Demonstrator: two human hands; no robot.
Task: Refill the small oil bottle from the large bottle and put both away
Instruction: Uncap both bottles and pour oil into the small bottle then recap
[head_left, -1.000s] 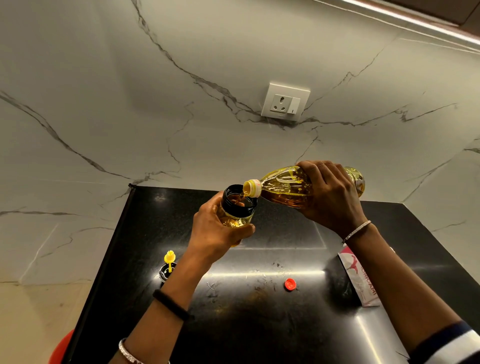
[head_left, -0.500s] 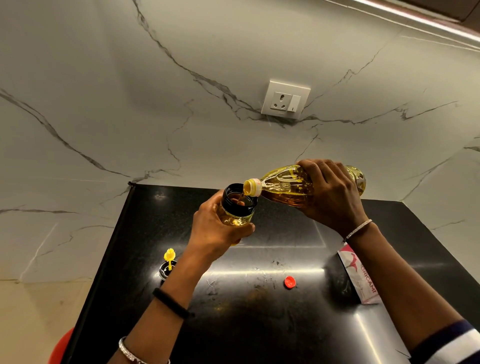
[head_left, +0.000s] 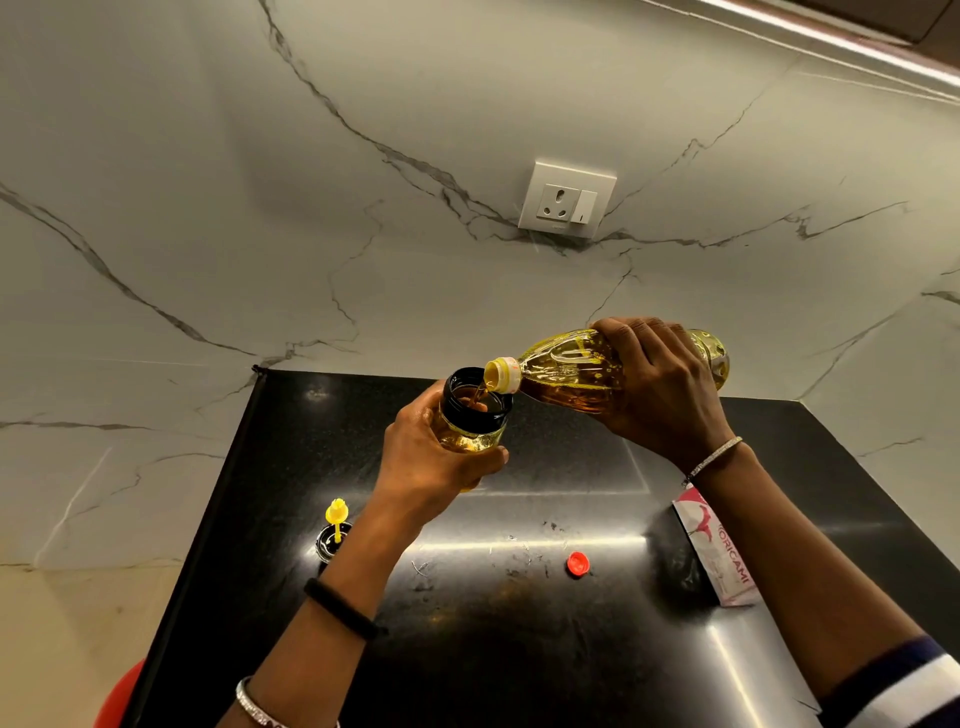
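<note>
My left hand (head_left: 431, 462) grips the small oil bottle (head_left: 470, 415), a clear jar with a black rim, held above the black counter (head_left: 519, 649). My right hand (head_left: 660, 384) holds the large clear bottle (head_left: 571, 371) of yellow oil tipped almost flat, its yellow neck over the jar's open mouth. A thin stream of oil runs into the jar. The small bottle's black lid with a yellow spout (head_left: 335, 530) lies on the counter to the left. The red cap (head_left: 577, 563) lies near the middle.
A white and pink Origami packet (head_left: 722, 556) lies on the counter under my right forearm. A marble wall with a white socket (head_left: 566, 200) stands behind. The counter's left edge drops to a beige floor, where something red (head_left: 117, 696) shows.
The large bottle has tilted slightly more, its base rising a little. Both hands stay in nearly the same place.
</note>
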